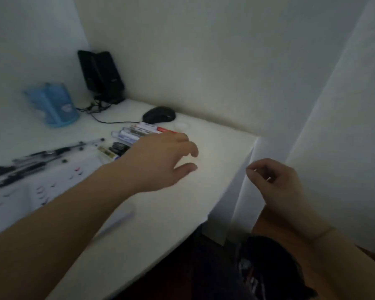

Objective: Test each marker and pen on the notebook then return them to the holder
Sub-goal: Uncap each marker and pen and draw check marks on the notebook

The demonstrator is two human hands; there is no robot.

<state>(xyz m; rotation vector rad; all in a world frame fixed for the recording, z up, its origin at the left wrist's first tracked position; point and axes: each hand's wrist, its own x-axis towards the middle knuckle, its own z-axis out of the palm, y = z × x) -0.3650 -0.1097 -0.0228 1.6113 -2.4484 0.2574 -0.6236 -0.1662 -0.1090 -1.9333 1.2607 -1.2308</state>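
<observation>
White desk (214,152): left hand (160,161) over markers (139,132), seemingly empty.

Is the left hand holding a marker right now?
No: the left hand hovers over the desk with fingers spread and nothing in it, beside the markers.

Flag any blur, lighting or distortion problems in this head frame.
Head view: dim, flat light, no glare. Motion blur smears the pens, the notebook and the blue holder. The left hand and right hand are soft-edged. Wide-angle bends the wall edges.
</observation>
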